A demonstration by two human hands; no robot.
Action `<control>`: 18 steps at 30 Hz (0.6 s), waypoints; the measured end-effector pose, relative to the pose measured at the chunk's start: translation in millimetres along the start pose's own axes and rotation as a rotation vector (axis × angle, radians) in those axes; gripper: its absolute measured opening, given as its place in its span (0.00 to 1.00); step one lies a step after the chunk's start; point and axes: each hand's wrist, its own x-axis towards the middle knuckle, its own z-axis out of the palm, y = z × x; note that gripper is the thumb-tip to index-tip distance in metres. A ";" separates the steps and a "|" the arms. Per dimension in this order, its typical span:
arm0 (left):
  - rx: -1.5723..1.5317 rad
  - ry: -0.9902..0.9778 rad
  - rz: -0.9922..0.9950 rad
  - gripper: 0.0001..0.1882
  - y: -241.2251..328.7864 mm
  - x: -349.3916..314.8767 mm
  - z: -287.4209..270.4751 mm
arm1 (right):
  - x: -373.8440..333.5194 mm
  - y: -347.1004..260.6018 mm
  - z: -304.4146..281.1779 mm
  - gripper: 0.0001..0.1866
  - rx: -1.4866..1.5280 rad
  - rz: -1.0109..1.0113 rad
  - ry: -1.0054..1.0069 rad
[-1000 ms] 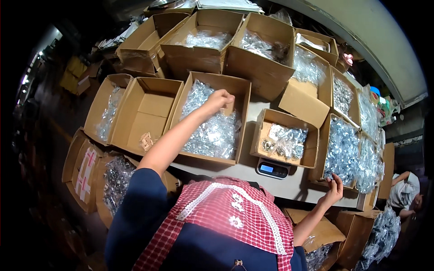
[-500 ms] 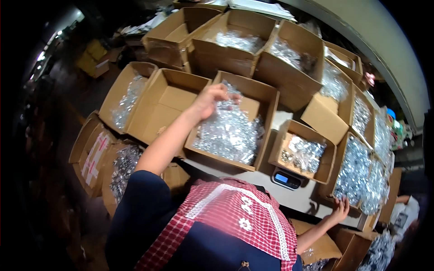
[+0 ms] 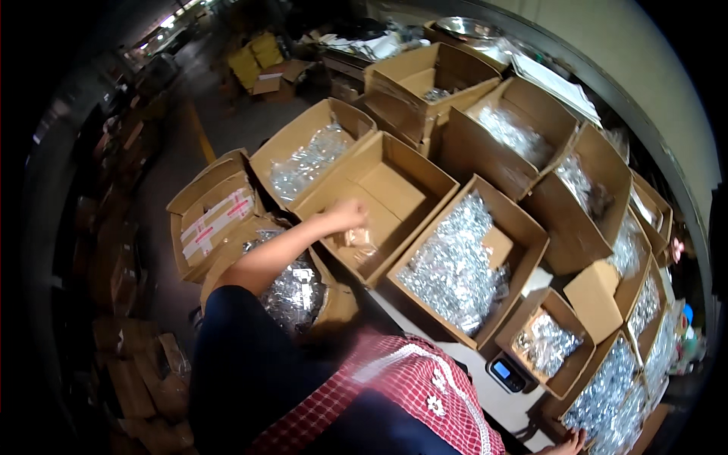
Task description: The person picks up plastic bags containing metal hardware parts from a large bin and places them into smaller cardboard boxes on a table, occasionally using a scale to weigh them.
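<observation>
Head view: we are reaching our left hand point(image 3: 347, 215) into a rectangular brown cardboard box point(image 3: 396, 186), no longer over the shiny silver plastic packets point(image 3: 455, 262), so work is apparently shifting to the tan clear-wrapped pieces point(image 3: 361, 243) at its near end. Blur is hiding whether we are gripping them; our cropped right hand point(image 3: 570, 444) is staying beside blue-silver plastic packets point(image 3: 607, 394), grip unclear.
</observation>
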 end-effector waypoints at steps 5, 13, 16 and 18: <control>-0.283 0.590 -0.067 0.13 -30.3 33.5 -117.7 | -0.4 -28.1 31.7 0.15 -0.238 -0.292 0.318; 0.402 0.554 -0.370 0.24 -162.4 114.9 -123.3 | -37.7 -56.0 73.1 0.12 -0.300 -0.272 0.204; 0.143 0.602 -0.478 0.21 -195.3 128.6 -105.7 | -36.1 -50.3 56.4 0.13 -0.139 -0.070 0.179; 0.041 0.760 -0.376 0.21 -145.4 92.4 -119.6 | -37.6 -46.5 36.3 0.15 -0.092 -0.004 0.173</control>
